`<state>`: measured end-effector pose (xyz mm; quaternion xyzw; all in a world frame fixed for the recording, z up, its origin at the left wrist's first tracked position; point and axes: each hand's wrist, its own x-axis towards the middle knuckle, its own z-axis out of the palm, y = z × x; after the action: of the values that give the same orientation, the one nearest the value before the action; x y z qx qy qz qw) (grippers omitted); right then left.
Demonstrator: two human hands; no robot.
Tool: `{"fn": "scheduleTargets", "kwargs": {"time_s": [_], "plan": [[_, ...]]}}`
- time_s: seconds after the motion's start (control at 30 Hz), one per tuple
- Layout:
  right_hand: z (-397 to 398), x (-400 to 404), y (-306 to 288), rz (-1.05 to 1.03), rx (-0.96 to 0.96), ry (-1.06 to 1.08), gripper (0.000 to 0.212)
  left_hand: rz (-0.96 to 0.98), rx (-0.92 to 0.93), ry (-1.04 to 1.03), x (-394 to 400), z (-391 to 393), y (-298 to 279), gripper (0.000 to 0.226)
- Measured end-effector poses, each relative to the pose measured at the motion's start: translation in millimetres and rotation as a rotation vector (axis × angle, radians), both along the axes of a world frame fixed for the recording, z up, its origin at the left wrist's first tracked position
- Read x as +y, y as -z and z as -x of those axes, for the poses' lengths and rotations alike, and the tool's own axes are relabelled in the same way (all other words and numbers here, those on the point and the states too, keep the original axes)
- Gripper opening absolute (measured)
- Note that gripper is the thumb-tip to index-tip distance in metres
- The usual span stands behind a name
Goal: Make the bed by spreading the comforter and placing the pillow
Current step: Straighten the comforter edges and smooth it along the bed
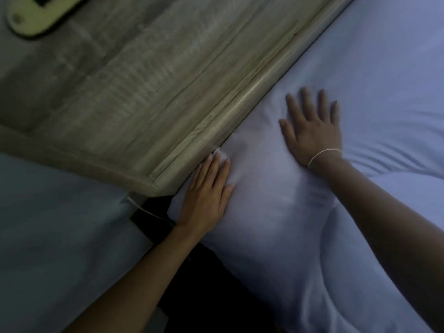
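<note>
The pillow (276,188) is pressed by flat, open left hand (206,195) and right hand (312,131); it is best seated squarely against the wooden headboard (192,97).

no readable text, labels or numbers anywhere.

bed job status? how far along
Done: pillow already sits at the wooden headboard, on white bedding. In hand: left hand presses its edge, right hand lies flat on top, both open. Left: final patting; comforter spread can't be judged from this view.
</note>
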<state>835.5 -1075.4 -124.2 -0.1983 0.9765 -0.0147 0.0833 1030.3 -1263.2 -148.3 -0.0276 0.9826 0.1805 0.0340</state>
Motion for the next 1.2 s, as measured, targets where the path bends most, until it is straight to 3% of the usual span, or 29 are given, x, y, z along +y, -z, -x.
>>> {"fn": "scheduleTargets", "kwargs": {"time_s": [0.2, 0.4, 0.47, 0.6, 0.73, 0.83, 0.9, 0.97, 1.07, 1.2], "plan": [[-61, -6, -2, 0.04, -0.053, -0.224, 0.063, 0.161, 0.07, -0.048, -2, -40, 6, 0.044], [-76, -22, 4, 0.115, -0.017, 0.011, 0.063, 0.191, 0.004, -0.069, -17, -62, 22, 0.055], [-94, -28, 4, 0.125, -0.024, 0.002, 0.064, 0.211, -0.005, -0.029, -20, -55, 23, 0.059], [-122, -30, -4, 0.126, -0.059, -0.102, 0.065, 0.057, 0.045, 0.033, -32, -45, 23, 0.041], [-129, -25, -15, 0.179, -0.101, -0.343, 0.058, 0.04, -0.03, 0.124, -46, -50, 21, 0.042], [-81, 8, -16, 0.28, 0.021, -0.131, 0.051, -0.047, 0.028, 0.031, -42, -45, 10, 0.044], [-44, 43, -13, 0.229, 0.084, 0.173, 0.055, -0.11, 0.141, -0.038, -29, -33, -3, 0.041], [-36, 58, -6, 0.114, 0.085, 0.343, 0.062, -0.156, 0.236, -0.019, -9, -9, -18, 0.043], [-77, 34, 6, 0.055, 0.08, 0.289, 0.065, -0.197, 0.259, 0.124, 27, 55, -37, 0.046], [-162, 10, -3, 0.14, -0.008, 0.113, 0.067, -0.221, 0.007, 0.144, 64, 136, -31, 0.06]]}}
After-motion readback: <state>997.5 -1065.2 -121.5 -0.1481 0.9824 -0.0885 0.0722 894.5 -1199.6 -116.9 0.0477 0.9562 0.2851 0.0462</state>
